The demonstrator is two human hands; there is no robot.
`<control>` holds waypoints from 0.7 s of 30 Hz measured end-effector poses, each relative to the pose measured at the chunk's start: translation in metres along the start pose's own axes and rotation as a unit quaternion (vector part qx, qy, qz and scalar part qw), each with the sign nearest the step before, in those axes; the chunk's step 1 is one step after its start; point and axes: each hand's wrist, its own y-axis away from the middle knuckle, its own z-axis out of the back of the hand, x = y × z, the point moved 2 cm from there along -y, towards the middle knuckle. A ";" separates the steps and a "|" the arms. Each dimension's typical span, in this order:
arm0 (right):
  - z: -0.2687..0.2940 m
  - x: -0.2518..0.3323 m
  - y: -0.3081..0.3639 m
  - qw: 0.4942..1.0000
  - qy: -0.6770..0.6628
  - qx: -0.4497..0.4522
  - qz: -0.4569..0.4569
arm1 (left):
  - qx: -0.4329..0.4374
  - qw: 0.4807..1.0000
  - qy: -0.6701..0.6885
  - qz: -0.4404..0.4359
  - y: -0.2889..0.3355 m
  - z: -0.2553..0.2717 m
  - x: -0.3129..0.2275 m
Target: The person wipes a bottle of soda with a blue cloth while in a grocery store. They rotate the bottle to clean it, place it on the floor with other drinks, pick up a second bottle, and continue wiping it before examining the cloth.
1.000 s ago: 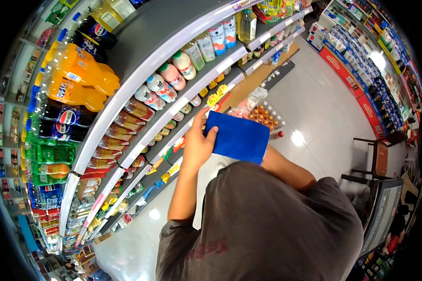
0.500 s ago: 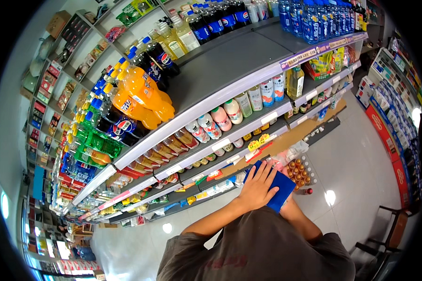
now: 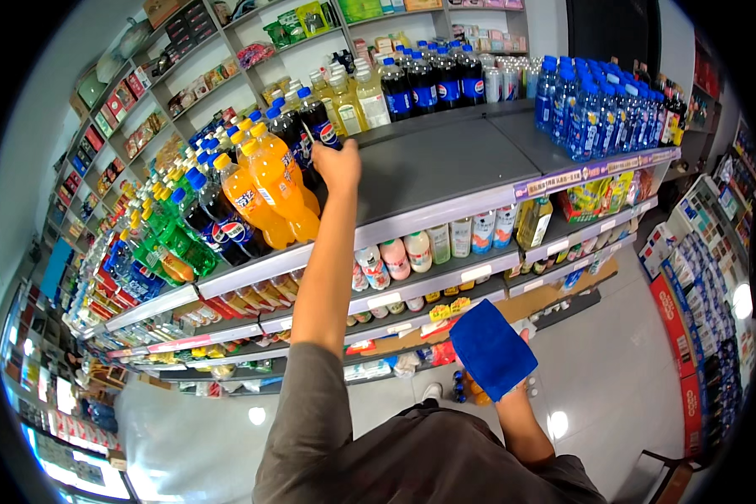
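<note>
My left hand (image 3: 338,166) is stretched out over the top shelf, its fingers closed around the lower part of a dark cola bottle (image 3: 317,120) with a blue cap; the bottle partly hides the fingertips. Close to this hand, on the left, lean orange soda bottles (image 3: 281,181) with yellow caps. My right hand (image 3: 519,391) holds a folded blue cloth (image 3: 493,349) low in front of the shelving. Most of that hand is behind the cloth, with the thumb along its right edge.
The grey top shelf (image 3: 437,164) carries cola bottles (image 3: 422,84) at the back and blue-capped water bottles (image 3: 601,113) at the right. Drinks fill the lower shelves. Several bottles (image 3: 470,391) stand on the tiled floor; a wooden chair (image 3: 668,479) is at the lower right.
My left hand has left the blue cloth and reached up and left to the cola bottle. My right hand keeps the cloth, now lower. The view has shifted.
</note>
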 end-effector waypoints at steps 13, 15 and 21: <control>-0.044 -0.011 -0.035 0.993 -0.084 0.074 -0.023 | -0.133 0.966 -0.156 0.158 -0.094 -0.042 0.055; -0.043 -0.011 -0.039 0.988 -0.143 -0.051 0.007 | -0.099 0.972 -0.153 0.150 -0.092 -0.049 0.056; -0.032 0.009 -0.054 0.992 -0.111 -0.038 0.037 | 0.073 0.997 -0.014 -0.017 -0.081 -0.073 0.055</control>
